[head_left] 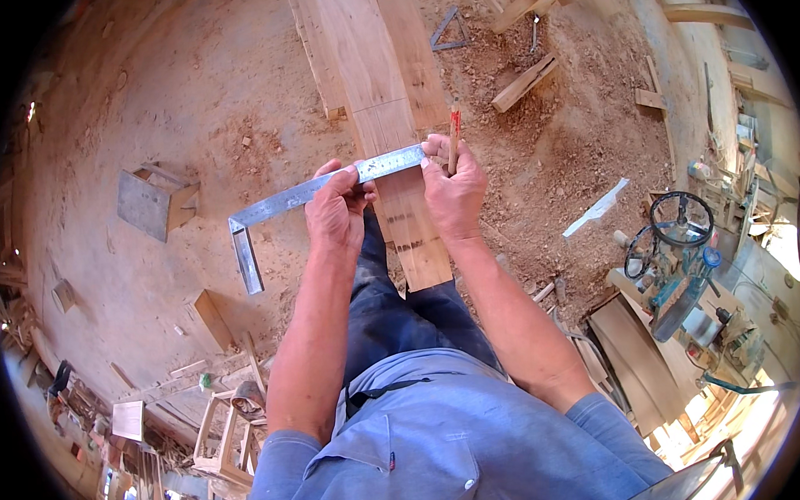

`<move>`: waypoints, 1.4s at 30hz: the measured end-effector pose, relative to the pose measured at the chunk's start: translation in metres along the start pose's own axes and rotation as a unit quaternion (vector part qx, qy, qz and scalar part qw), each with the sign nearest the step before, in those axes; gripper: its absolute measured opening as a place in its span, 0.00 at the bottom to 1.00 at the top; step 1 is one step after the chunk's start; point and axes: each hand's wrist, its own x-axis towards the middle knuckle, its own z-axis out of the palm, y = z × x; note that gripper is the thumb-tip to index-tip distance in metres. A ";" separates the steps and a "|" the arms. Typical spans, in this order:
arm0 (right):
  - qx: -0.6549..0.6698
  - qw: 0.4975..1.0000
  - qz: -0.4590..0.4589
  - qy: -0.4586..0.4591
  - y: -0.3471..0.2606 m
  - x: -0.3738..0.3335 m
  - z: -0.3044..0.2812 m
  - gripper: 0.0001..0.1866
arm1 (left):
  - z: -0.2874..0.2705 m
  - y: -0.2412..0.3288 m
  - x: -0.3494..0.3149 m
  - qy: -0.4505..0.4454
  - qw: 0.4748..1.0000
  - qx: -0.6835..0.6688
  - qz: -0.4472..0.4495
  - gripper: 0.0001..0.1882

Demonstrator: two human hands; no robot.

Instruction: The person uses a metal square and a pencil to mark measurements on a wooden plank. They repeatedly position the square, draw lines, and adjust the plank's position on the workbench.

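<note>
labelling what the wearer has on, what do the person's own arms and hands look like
The left hand and right hand are bare, with no gloves or visible rings. Both forearms are uncovered, without watch or straps, below short blue sleeves.

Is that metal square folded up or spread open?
Spread open. The metal square has its short arm angled away from its long blade, which reaches from the left hand toward the right hand.
</note>
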 end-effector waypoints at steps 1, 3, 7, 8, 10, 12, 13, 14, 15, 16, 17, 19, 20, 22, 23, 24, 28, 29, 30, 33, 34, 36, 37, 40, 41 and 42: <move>0.007 1.000 0.001 0.002 0.000 0.000 0.000 0.13 | 0.000 -0.001 0.000 -0.003 1.000 -0.001 0.001 0.17; 0.014 1.000 0.002 0.005 0.001 0.000 0.002 0.13 | -0.001 -0.001 0.001 -0.010 1.000 -0.003 0.003 0.18; 0.015 1.000 -0.004 0.006 0.003 0.000 0.002 0.14 | -0.001 -0.002 0.001 -0.010 1.000 -0.009 0.003 0.19; 0.016 1.000 -0.006 0.007 0.004 0.000 0.002 0.14 | 0.000 -0.001 0.000 -0.014 1.000 -0.011 0.005 0.20; 0.019 1.000 -0.004 0.008 0.004 0.000 0.002 0.14 | 0.002 -0.001 -0.001 -0.018 1.000 -0.013 0.005 0.21; 0.025 1.000 0.005 0.008 0.003 0.000 0.003 0.14 | 0.003 0.001 -0.001 -0.017 1.000 -0.011 0.006 0.22; 0.029 0.999 0.014 0.008 0.001 0.000 0.003 0.14 | 0.004 0.001 0.000 -0.021 1.000 -0.010 0.009 0.22; 0.033 0.999 0.023 0.008 0.000 0.000 0.003 0.14 | 0.004 0.002 0.002 -0.025 1.000 -0.010 0.011 0.22; 0.030 0.999 0.017 0.011 0.000 0.001 0.004 0.14 | 0.005 0.002 0.004 -0.029 0.999 -0.009 0.014 0.22; 0.026 0.999 0.011 0.013 0.000 0.003 0.005 0.14 | 0.006 0.003 0.007 -0.034 0.999 -0.005 0.017 0.22; 0.023 1.000 0.007 0.016 0.000 0.005 0.005 0.14 | 0.006 0.005 0.009 -0.038 0.999 -0.001 0.018 0.22; 0.006 1.000 -0.006 0.019 -0.002 0.008 0.007 0.15 | 0.009 0.006 0.012 -0.042 0.999 0.000 0.023 0.21; -0.002 1.000 -0.012 0.020 -0.004 0.010 0.008 0.15 | 0.010 0.007 0.014 -0.042 0.999 -0.003 0.027 0.21; -0.003 1.000 -0.013 0.020 -0.007 0.014 0.011 0.15 | 0.013 0.009 0.017 -0.041 0.999 -0.009 0.030 0.21; -0.003 1.000 -0.013 0.022 -0.007 0.017 0.013 0.15 | 0.014 0.010 0.019 -0.041 0.999 -0.012 0.030 0.21; -0.002 1.000 -0.017 0.023 -0.007 0.019 0.014 0.15 | 0.016 0.011 0.020 -0.042 0.999 -0.015 0.030 0.21; 0.007 0.999 -0.022 0.024 -0.006 0.024 0.017 0.15 | 0.018 0.014 0.023 -0.042 0.999 -0.007 0.030 0.21; 0.012 0.999 -0.020 0.023 -0.005 0.025 0.018 0.15 | 0.019 0.015 0.023 -0.039 0.999 -0.006 0.029 0.21; 0.008 0.999 -0.022 0.022 -0.005 0.025 0.017 0.15 | 0.019 0.015 0.023 -0.036 0.999 -0.004 0.028 0.22; 0.005 1.000 -0.021 0.021 -0.006 0.025 0.017 0.15 | 0.020 0.015 0.022 -0.031 0.999 -0.006 0.028 0.22; 0.008 1.000 -0.017 0.021 -0.007 0.024 0.017 0.14 | 0.020 0.014 0.022 -0.028 0.999 -0.006 0.029 0.22; 0.017 0.999 -0.014 0.024 -0.008 0.024 0.018 0.14 | 0.021 0.014 0.021 -0.022 0.999 -0.006 0.029 0.22; 0.024 0.999 -0.015 0.026 -0.008 0.024 0.019 0.14 | 0.021 0.015 0.021 -0.022 0.999 -0.006 0.030 0.22; 0.031 0.999 -0.019 0.029 -0.006 0.023 0.019 0.14 | 0.023 0.015 0.020 -0.023 0.999 -0.004 0.031 0.22; 0.032 0.999 -0.020 0.028 -0.006 0.023 0.020 0.14 | 0.023 0.016 0.020 -0.020 0.999 -0.002 0.033 0.22; 0.034 0.999 -0.016 0.028 -0.006 0.023 0.020 0.14 | 0.023 0.016 0.019 -0.018 0.999 0.000 0.034 0.22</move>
